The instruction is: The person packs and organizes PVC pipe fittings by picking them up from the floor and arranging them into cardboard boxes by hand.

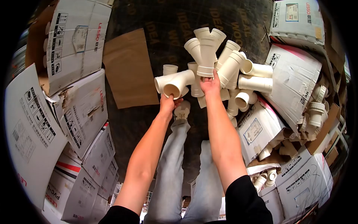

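Observation:
My left hand is closed on a white plastic pipe fitting, with the thumb inside its round opening. To the right, my right hand grips the lower end of a branched white fitting, whose openings point away from me. Behind and beside the right hand lies a pile of several white fittings; parts of the pile are hidden by the held one. A short fitting end shows just beyond the piece in my left hand.
A brown cardboard sheet lies on the dark floor at the left. Stacked white cartons line the left side. More cartons stand at the right, and an open one holds fittings. My shoe is below my hands.

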### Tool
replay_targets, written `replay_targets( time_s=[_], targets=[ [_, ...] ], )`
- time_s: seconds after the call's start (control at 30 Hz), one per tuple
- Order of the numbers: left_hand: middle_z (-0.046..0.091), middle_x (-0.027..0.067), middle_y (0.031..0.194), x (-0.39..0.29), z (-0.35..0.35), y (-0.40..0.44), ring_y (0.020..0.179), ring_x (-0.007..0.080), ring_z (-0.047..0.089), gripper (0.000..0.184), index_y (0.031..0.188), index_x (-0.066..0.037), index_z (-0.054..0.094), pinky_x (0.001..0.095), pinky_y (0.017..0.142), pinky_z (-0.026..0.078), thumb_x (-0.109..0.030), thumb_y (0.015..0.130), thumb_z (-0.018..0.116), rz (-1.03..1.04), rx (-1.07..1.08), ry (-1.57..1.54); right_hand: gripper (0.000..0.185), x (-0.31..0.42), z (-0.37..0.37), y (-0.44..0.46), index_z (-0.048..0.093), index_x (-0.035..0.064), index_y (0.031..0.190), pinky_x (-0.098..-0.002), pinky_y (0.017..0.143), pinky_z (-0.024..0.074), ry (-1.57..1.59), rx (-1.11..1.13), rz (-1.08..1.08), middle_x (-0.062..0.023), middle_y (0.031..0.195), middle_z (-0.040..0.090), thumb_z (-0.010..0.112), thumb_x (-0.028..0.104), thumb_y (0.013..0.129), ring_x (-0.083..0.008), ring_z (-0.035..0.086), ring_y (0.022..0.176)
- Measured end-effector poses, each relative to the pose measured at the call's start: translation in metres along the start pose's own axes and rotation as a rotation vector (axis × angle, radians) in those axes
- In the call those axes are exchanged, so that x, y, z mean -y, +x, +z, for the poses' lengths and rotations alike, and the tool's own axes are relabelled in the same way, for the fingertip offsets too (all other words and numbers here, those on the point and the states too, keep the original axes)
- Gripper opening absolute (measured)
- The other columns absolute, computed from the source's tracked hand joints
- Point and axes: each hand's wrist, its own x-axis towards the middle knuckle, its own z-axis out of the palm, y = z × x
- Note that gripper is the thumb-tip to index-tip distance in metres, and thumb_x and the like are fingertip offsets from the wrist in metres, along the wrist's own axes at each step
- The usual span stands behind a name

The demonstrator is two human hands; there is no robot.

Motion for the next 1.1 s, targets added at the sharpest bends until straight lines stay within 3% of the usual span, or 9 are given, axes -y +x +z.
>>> replay_targets(
  time_s=[0.1, 0.13, 0.27, 0.37, 0.63, 0.77, 0.87, 1.0, 1.1],
  targets=[
    [0.07, 0.0113, 0.114, 0.002, 0.0, -0.011, 0.092, 0.0197, 0.071, 0.032, 0.137, -0.01, 0.045, 0.0346, 0.077, 0.054, -0.016, 0.106, 0.04, 0.001, -0.021, 0.02, 0.028, 0.008, -0.012, 0.012, 0.065, 0.0116, 0.115, -0.0408, 0.101, 0.0451, 0.123, -0.059, -0.071, -0.0006, 0.107, 0.07, 0.075, 0.025, 0.092, -0.0189, 0.064, 0.101],
    [0.07, 0.0118, 0.114, 0.002, 0.0, -0.015, 0.093, 0.0199, 0.071, 0.031, 0.137, -0.01, 0.045, 0.0346, 0.077, 0.054, -0.016, 0.107, 0.04, -0.007, -0.043, 0.031, 0.019, 0.011, -0.018, 0.012, 0.066, 0.011, 0.107, -0.0381, 0.093, 0.0522, 0.148, -0.059, -0.099, -0.002, 0.103, 0.07, 0.073, 0.022, 0.094, -0.0196, 0.067, 0.096],
    [0.069, 0.0131, 0.116, 0.014, 0.001, -0.026, 0.093, 0.0206, 0.072, 0.031, 0.137, -0.009, 0.044, 0.0347, 0.076, 0.054, -0.017, 0.108, 0.04, -0.02, -0.051, 0.047, 0.019, 0.025, -0.048, 0.016, 0.064, 0.0054, 0.107, -0.0374, 0.088, 0.0556, 0.147, -0.084, -0.096, -0.0039, 0.101, 0.069, 0.07, 0.018, 0.095, -0.0207, 0.066, 0.093],
    [0.069, 0.013, 0.116, 0.021, 0.006, -0.033, 0.093, 0.0208, 0.072, 0.03, 0.137, -0.009, 0.043, 0.0354, 0.077, 0.054, -0.017, 0.108, 0.04, -0.01, -0.042, 0.052, 0.016, 0.031, -0.061, 0.006, 0.064, 0.0054, 0.107, -0.0396, 0.091, 0.0555, 0.153, -0.129, -0.07, -0.0043, 0.1, 0.068, 0.068, 0.015, 0.095, -0.0213, 0.066, 0.093],
    [0.07, 0.0131, 0.115, 0.032, 0.009, -0.032, 0.092, 0.0213, 0.072, 0.03, 0.135, -0.01, 0.044, 0.0355, 0.079, 0.054, -0.013, 0.106, 0.04, -0.004, -0.065, 0.022, 0.028, 0.023, -0.048, -0.005, 0.061, 0.0069, 0.117, -0.0412, 0.101, 0.0499, 0.099, -0.031, -0.097, -0.0043, 0.113, 0.066, 0.072, 0.012, 0.093, -0.0204, 0.064, 0.105],
    [0.07, 0.0134, 0.115, 0.031, 0.004, -0.04, 0.092, 0.0215, 0.072, 0.029, 0.135, -0.009, 0.044, 0.0351, 0.078, 0.054, -0.014, 0.106, 0.04, 0.015, -0.063, 0.006, 0.029, 0.026, -0.05, 0.005, 0.061, 0.0073, 0.118, -0.0407, 0.092, 0.0517, 0.089, -0.032, -0.096, -0.0052, 0.111, 0.067, 0.072, 0.002, 0.091, -0.0212, 0.065, 0.104],
    [0.07, 0.0135, 0.114, 0.03, 0.004, -0.051, 0.092, 0.0217, 0.072, 0.029, 0.134, -0.009, 0.044, 0.0352, 0.077, 0.055, -0.014, 0.106, 0.04, 0.031, -0.076, -0.016, 0.03, 0.028, -0.06, -0.008, 0.062, 0.0072, 0.116, -0.0388, 0.081, 0.0543, 0.124, -0.003, -0.114, -0.0069, 0.103, 0.068, 0.071, -0.002, 0.089, -0.0223, 0.066, 0.093],
    [0.07, 0.0138, 0.115, 0.032, 0.006, -0.073, 0.091, 0.0221, 0.072, 0.029, 0.134, -0.01, 0.044, 0.0361, 0.078, 0.055, -0.014, 0.105, 0.041, 0.026, -0.096, -0.039, 0.028, 0.026, -0.091, -0.036, 0.064, 0.0071, 0.113, -0.0378, 0.081, 0.0541, 0.129, -0.007, -0.06, -0.0065, 0.1, 0.068, 0.07, -0.003, 0.088, -0.0224, 0.066, 0.089],
    [0.069, 0.0143, 0.116, 0.038, 0.008, -0.087, 0.09, 0.0227, 0.072, 0.03, 0.135, -0.01, 0.044, 0.0377, 0.08, 0.055, -0.014, 0.105, 0.042, 0.029, -0.102, -0.053, 0.043, 0.016, -0.117, -0.059, 0.06, 0.0116, 0.12, -0.0414, 0.082, 0.0555, 0.06, -0.02, -0.083, -0.0078, 0.103, 0.067, 0.072, -0.008, 0.084, -0.024, 0.066, 0.09]
  ],
)
